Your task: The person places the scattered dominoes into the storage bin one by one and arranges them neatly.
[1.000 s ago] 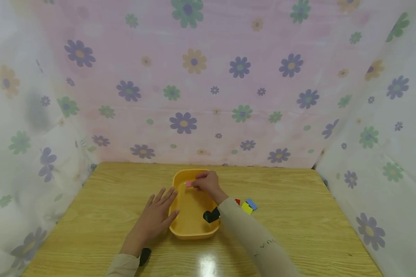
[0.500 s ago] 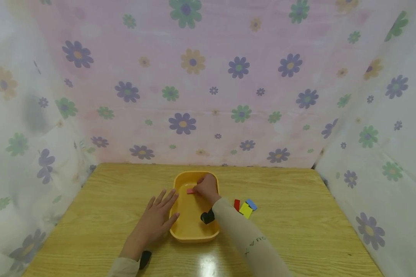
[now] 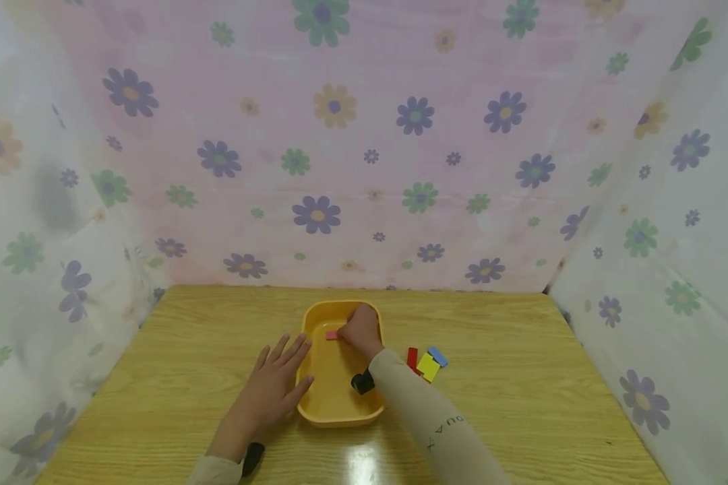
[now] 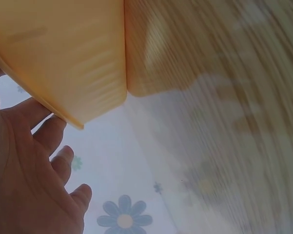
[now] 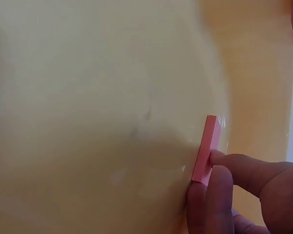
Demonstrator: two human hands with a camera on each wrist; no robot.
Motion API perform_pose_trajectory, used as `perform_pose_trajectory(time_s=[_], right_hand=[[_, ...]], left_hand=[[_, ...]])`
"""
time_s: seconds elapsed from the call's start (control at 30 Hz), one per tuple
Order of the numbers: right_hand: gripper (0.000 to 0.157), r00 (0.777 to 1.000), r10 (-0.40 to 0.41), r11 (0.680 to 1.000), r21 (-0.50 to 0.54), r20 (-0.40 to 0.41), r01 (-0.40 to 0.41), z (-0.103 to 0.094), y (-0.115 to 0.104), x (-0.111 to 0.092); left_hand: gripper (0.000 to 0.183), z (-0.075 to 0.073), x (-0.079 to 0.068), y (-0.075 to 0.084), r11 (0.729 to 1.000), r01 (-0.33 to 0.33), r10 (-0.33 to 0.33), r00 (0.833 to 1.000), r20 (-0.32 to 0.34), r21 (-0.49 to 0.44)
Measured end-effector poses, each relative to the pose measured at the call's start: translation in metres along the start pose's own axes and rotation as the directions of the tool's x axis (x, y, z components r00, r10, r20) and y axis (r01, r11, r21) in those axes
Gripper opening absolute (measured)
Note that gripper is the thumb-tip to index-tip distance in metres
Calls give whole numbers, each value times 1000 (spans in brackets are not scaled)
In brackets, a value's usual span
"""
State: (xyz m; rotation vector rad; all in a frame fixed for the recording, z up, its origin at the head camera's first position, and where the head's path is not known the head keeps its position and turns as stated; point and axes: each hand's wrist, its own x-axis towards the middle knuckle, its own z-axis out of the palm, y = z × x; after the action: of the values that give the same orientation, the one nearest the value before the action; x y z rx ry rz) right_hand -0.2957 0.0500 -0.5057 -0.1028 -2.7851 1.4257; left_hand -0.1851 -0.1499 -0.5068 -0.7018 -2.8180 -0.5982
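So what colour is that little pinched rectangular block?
The rectangular block is pink, clearest in the right wrist view.

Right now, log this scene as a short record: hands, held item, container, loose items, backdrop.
Left hand: touching the yellow tray's left rim
Right hand: inside the tray, pinching the pink block
Container: yellow tray, on the wooden table
Loose pieces: red, yellow and blue, clustered on the table right of the tray; exact count unclear
Backdrop: flowered sheet
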Motion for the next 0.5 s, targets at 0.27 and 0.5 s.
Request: perform_pose_trajectory(time_s=[0.27,0.5], right_hand=[[25,999,-35,997,-71,32,38,-6,-6,-2],[25,992,-41,984,-166,116,60,-26,-24,-8]], left_hand=[[62,-1,0,3,1000,7,-7,1000,-14,5],[62,-3,-1,5,1000,9,-9,1000,-10,1]])
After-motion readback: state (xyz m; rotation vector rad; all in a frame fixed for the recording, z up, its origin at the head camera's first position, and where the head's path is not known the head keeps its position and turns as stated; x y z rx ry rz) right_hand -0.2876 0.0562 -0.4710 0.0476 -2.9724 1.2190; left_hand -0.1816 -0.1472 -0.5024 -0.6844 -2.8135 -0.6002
